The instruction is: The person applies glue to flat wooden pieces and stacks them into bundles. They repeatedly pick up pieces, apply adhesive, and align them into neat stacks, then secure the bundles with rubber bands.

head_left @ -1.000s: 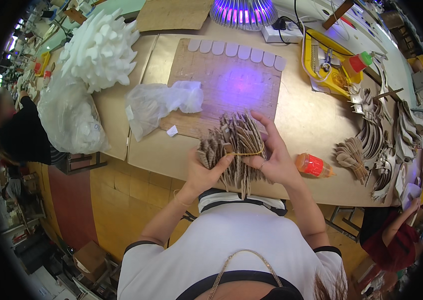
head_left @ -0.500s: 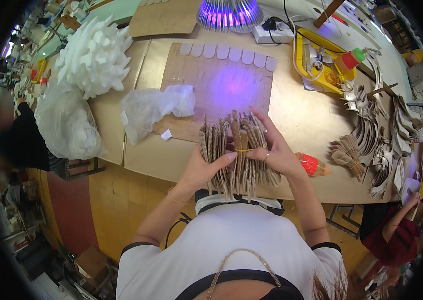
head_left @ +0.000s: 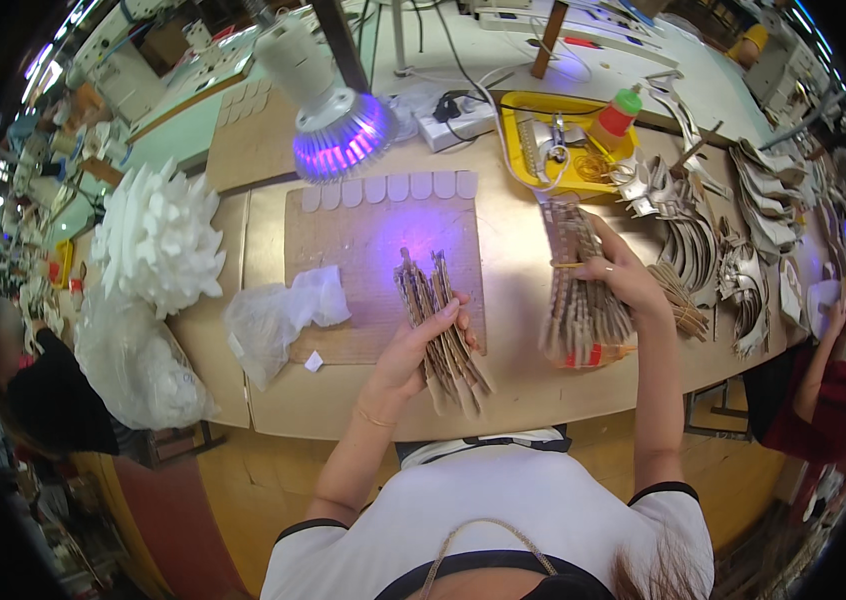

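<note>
My left hand (head_left: 411, 352) is closed round a small bunch of thin brown strips (head_left: 429, 290) with paler lower ends, above the near part of a brown board (head_left: 328, 235). Farther right, my right hand (head_left: 631, 275) grips a thicker bundle of similar strips (head_left: 571, 300), with a yellow rubber band round its middle. That bundle is slightly blurred and partly covers a bottle with a red label (head_left: 598, 356) lying on the table. A row of pale, rounded pieces (head_left: 351, 193) lies along the board's far edge, and violet light falls below them.
A lit violet lamp (head_left: 343, 138) hangs over the board. Left lie a crumpled plastic bag (head_left: 288, 318) and white foam-like pieces (head_left: 158, 240). At right are a yellow tray (head_left: 521, 150), a squeeze bottle (head_left: 616, 118) and stacks of curved strips (head_left: 693, 250). People sit at both sides.
Both hands were together at one wide mass of strips. They have moved apart, the left keeping a small bunch and the right carrying the banded bundle rightward. The view has shifted too.
</note>
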Motion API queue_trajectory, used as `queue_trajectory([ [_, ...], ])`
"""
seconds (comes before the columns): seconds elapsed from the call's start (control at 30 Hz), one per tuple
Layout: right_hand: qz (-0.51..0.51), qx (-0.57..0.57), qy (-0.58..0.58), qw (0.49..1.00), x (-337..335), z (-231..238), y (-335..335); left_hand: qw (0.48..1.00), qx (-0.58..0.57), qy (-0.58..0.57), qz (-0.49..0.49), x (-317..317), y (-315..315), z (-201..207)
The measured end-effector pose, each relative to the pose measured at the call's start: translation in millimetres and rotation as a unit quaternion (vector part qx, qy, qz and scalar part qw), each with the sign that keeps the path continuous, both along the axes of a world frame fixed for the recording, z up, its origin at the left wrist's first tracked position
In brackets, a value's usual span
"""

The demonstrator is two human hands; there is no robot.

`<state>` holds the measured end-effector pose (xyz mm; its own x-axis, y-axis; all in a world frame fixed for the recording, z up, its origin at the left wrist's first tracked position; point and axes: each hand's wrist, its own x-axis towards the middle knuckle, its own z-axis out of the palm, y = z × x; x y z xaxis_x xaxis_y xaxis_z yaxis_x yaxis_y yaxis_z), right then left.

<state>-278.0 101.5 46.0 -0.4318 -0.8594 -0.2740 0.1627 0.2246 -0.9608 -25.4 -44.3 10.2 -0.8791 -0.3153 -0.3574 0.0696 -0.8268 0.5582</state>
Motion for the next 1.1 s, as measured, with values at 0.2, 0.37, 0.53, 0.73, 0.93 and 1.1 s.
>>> queue_trajectory([
  [0.2, 0.011, 0.069, 0.531, 0.845, 6, -11, -37, 0.877, -0.439, -0.196, 0.017, -34, 4, 19],
  [0.37, 0.06, -0.064, 0.188, 0.978, 62, 17, -29, 0.775, -0.589, -0.19, 0.125, -52, 23, 19],
  [0.53, -0.09, -0.126, 0.182, 0.971, 99, 11, -52, 0.733, -0.639, -0.21, 0.099, -57, 41, 28],
  [0.73, 0.009, -0.158, -0.052, 0.986, 67, 6, -41, 0.926, -0.357, 0.027, -0.118, -23, 25, 32],
  [0.93, 0.113, -0.167, -0.04, 0.979, 82, 11, -51, 0.966, -0.047, 0.134, -0.215, -10, 18, -11],
  [1.1, 0.21, -0.145, -0.091, 0.963, 89, 0, -46, 0.947, 0.079, 0.125, -0.286, 12, 37, -12],
])
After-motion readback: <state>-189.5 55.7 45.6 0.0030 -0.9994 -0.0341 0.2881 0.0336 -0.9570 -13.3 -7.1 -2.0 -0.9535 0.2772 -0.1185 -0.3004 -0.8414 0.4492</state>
